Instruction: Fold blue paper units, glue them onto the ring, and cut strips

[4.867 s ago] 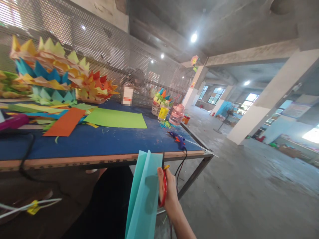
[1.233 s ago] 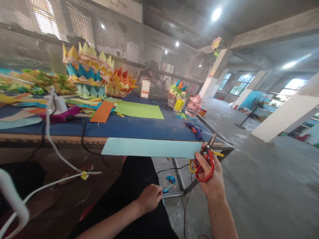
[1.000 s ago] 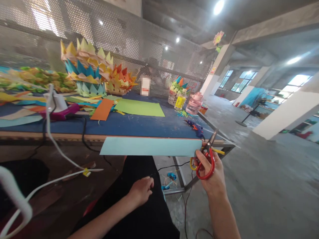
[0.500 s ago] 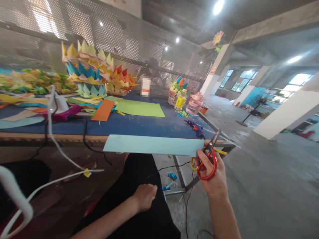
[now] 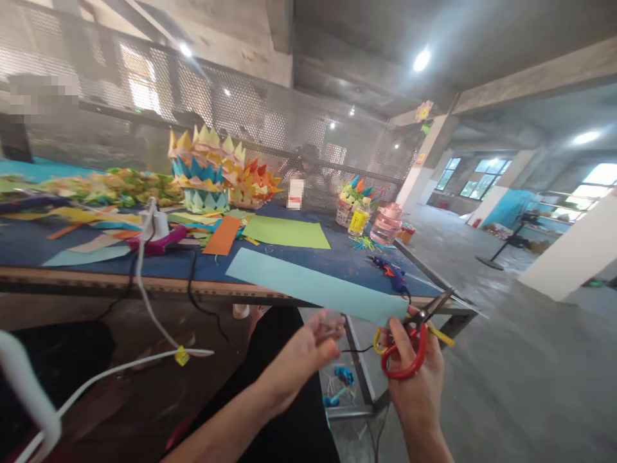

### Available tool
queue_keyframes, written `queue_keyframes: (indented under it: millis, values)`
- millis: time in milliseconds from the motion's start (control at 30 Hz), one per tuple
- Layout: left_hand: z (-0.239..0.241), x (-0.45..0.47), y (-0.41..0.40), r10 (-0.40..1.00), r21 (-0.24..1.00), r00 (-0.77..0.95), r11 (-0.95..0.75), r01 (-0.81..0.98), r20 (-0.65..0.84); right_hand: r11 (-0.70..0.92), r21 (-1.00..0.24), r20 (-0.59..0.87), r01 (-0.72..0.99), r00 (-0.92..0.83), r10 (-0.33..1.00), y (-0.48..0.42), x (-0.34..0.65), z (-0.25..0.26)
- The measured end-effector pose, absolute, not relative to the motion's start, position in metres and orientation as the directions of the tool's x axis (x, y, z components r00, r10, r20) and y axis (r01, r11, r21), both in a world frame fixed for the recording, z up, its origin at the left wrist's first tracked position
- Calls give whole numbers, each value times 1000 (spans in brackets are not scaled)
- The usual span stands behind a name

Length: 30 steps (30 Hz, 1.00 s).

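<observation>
My right hand (image 5: 417, 366) grips red-handled scissors (image 5: 409, 357), their blades parted and pointing up and right. The same hand pinches the right end of a light-blue paper strip (image 5: 313, 286), which slants across the table's front edge. A yellow loop (image 5: 378, 341) and a yellow stick-like piece also show at this hand; how they join is hidden. Just below the strip, my left hand (image 5: 315, 344) has its fingers loosely curled and its thumb apart, with nothing visible in it. The left fingertips are slightly blurred.
On the blue table (image 5: 270, 257) lie a green sheet (image 5: 289, 231), an orange paper piece (image 5: 222, 236) and a glue gun (image 5: 393, 273). Folded-paper crowns (image 5: 207, 173) stand behind. A pink bottle (image 5: 387, 225) is at the right. A white cable (image 5: 144, 283) hangs at left.
My left hand has risen from my lap toward the strip, and its fingers have loosened. The strip has tilted, its right end lower. The view has shifted left and up.
</observation>
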State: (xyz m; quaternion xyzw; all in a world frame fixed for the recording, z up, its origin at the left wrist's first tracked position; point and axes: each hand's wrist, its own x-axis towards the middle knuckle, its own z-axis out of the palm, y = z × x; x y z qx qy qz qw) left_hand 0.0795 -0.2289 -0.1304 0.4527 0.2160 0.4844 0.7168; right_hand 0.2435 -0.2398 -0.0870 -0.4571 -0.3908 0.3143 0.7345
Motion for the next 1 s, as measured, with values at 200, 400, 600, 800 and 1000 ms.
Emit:
queue_keyframes:
  millis: [200, 400, 600, 800, 1000]
  values:
    - [-116, 55, -203, 999, 750, 9, 46, -660, -54, 170, -940, 73, -296, 313, 947, -236, 207, -130]
    - [-115, 28, -199, 998, 812, 45, 67, -580, -49, 95, -930, 11, -355, 231, 973, -235, 197, -137]
    - [-102, 12, -195, 984, 906, 180, 79, -417, -3, 24, -952, -18, -304, 134, 991, -234, 207, -131]
    - [-105, 17, -195, 976, 914, 215, 104, -393, -18, -5, -981, -15, -193, 49, 999, -239, 193, -140]
    - [-134, 31, -221, 967, 877, 224, 210, -433, -121, 53, -985, 37, -163, 101, 994, -233, 176, -146]
